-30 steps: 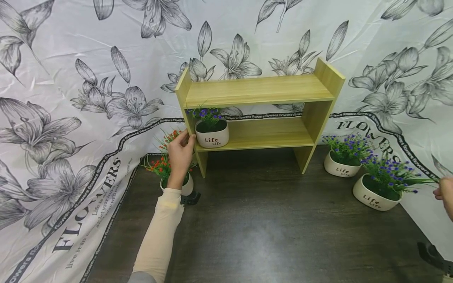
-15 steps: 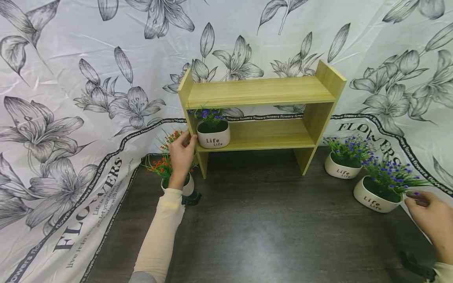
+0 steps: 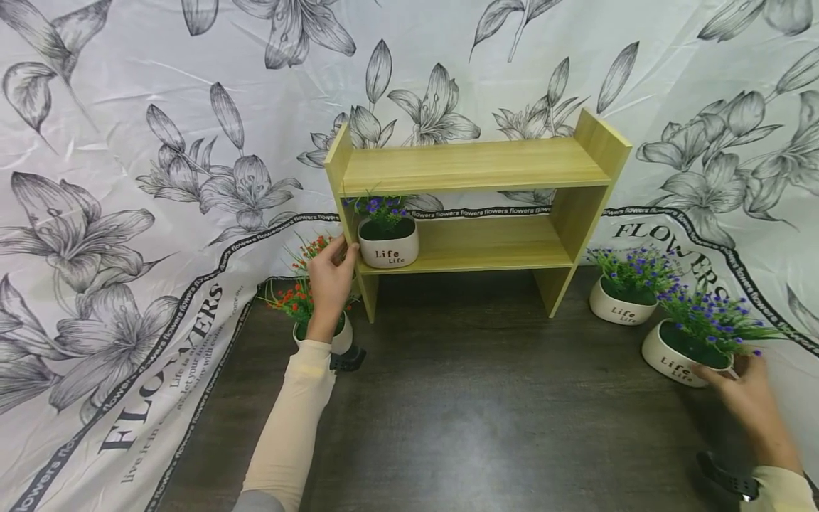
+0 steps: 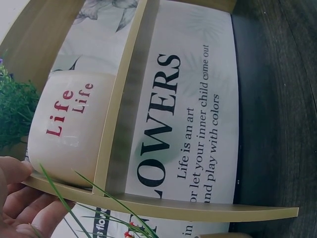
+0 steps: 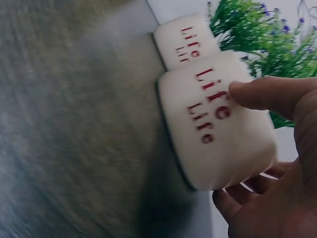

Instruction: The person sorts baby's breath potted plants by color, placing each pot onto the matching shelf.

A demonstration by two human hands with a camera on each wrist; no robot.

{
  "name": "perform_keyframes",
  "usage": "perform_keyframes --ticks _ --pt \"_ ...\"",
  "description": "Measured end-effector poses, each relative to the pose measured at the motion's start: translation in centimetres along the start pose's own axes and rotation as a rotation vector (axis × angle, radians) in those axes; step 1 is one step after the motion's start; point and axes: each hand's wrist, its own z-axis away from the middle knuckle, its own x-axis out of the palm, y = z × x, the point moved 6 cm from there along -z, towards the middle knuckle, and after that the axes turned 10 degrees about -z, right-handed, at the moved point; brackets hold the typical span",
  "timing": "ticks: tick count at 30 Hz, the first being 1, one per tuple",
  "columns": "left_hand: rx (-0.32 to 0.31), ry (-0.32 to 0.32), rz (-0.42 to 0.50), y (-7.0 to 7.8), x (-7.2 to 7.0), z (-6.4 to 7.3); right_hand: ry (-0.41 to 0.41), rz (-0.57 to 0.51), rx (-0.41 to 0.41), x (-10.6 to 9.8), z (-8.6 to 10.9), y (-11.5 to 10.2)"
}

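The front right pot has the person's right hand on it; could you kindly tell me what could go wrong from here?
The right hand holds the front pot by one end, so it might tip if lifted. The rear pot stands close and could get knocked. The left hand grips the shelf beside the shelved pot and might nudge it.

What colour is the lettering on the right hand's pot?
Dark red lettering, clearest in the right wrist view.
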Motion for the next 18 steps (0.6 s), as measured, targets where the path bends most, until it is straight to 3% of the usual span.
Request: perform_keyframes --ticks 3,11,18 --pt "0.005 -0.002 -0.005 0.1 0.1 0.0 0.005 -0.031 -0.076 0.5 -0.2 0.9" --pt "-0.002 0.003 0.0 0.1 0.1 -0.1 0.041 -0.16 -0.091 1.4 -0.5 2.1" --pt "-0.005 0.007 0.002 -0.1 0.0 0.1 0.098 -0.061 0.023 1.4 -0.2 3.2"
